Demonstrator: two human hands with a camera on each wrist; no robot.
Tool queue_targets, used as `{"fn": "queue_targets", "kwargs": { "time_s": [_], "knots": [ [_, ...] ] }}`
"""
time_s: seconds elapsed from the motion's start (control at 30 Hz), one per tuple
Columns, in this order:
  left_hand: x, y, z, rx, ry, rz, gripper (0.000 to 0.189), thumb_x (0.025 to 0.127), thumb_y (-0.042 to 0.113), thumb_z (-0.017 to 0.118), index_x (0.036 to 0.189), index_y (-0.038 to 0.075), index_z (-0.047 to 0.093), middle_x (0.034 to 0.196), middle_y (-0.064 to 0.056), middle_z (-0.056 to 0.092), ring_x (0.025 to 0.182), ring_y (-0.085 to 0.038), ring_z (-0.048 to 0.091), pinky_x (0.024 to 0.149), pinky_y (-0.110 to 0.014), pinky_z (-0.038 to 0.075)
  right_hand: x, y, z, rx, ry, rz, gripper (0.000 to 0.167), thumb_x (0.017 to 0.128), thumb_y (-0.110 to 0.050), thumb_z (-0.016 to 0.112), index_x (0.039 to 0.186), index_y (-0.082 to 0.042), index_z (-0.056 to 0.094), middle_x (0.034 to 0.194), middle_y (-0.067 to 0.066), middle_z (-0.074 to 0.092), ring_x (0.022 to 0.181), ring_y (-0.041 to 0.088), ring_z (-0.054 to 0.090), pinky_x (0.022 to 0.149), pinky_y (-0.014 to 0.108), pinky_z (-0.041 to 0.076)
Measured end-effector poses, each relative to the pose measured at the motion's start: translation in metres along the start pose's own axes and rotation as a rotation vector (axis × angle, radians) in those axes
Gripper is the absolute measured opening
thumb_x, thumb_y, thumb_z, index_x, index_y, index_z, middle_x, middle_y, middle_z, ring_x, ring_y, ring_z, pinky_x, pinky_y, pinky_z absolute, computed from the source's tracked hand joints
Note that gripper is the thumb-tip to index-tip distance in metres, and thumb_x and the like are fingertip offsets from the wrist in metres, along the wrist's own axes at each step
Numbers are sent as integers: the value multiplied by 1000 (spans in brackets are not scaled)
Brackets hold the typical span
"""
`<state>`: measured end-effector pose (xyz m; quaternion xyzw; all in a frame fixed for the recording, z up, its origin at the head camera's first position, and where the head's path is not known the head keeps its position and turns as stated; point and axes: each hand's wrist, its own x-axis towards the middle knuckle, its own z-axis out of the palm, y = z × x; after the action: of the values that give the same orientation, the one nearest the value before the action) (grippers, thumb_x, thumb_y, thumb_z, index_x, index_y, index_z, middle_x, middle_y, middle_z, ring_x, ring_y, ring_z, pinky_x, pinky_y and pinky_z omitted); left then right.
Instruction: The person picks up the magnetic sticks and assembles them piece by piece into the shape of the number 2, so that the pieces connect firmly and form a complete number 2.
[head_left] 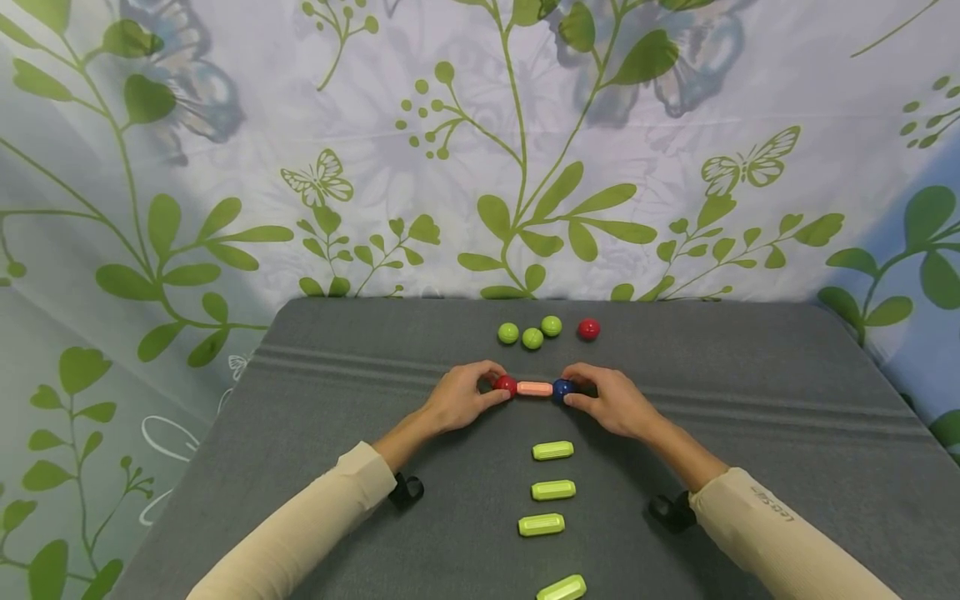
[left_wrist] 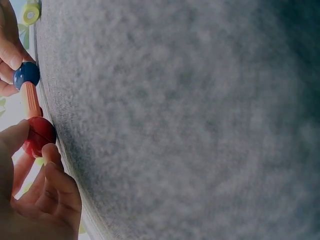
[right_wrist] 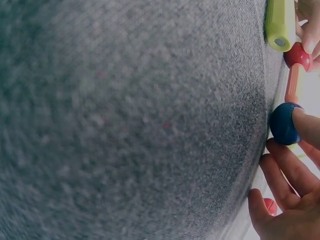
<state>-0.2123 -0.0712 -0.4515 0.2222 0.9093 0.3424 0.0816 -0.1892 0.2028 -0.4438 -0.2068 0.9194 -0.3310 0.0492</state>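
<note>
My left hand [head_left: 462,397] pinches a red ball [head_left: 506,385] between thumb and fingers. At the other end, a blue ball [head_left: 562,390] is pinched by my right hand [head_left: 613,402]. Between the two balls lies an orange ribbed rod [head_left: 535,388], its ends right against them, so the three form a straight line across the grey table. In the left wrist view the red ball [left_wrist: 40,137] shows a seam, with the thumb on one side and a fingertip on the other. The right wrist view has the thumb across the blue ball [right_wrist: 285,124].
Behind the hands sit several green balls [head_left: 532,338] and another red ball [head_left: 588,329]. Several yellow-green rods [head_left: 552,451] lie in a column nearer me on the grey table [head_left: 337,500]. A floral curtain [head_left: 420,167] hangs behind the table's far edge.
</note>
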Motion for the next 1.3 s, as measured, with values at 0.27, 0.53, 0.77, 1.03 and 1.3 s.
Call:
{"fn": "queue_targets", "kwargs": {
  "time_s": [0.27,0.53,0.77,1.03,1.3],
  "knots": [
    [0,-1,-1,-2,-7,12,31,95,30,70,120,13,65,107,-1,67,71,-10,52,66,-28,43,1,1,0,1,-2,-6,30,94,-14,69,122,-4,63,116,13,66,109,32,61,92,54,45],
    [0,-1,0,-2,-12,15,31,94,29,70,120,13,65,107,-1,66,71,-11,52,66,-28,43,0,1,1,5,1,-3,30,95,-14,68,123,-4,63,118,13,66,111,32,61,93,55,44],
    [0,-1,0,-18,-10,9,30,94,28,70,120,13,65,107,-2,67,69,-11,52,65,-28,43,-1,0,2,11,16,-10,31,95,-12,68,124,-4,62,118,14,66,110,33,61,93,55,45],
    [0,-3,0,-19,-9,7,31,95,28,69,121,13,65,108,-2,67,69,-10,53,65,-28,44,-1,1,3,18,25,-20,31,94,-11,69,123,-3,63,117,14,66,110,33,61,92,54,45],
    [0,-3,1,-10,0,22,31,95,28,69,121,13,65,108,-3,67,67,-10,53,66,-28,44,-3,1,1,34,54,-28,35,94,-15,69,126,-2,61,119,16,66,111,34,61,92,56,45]
  ]
}}
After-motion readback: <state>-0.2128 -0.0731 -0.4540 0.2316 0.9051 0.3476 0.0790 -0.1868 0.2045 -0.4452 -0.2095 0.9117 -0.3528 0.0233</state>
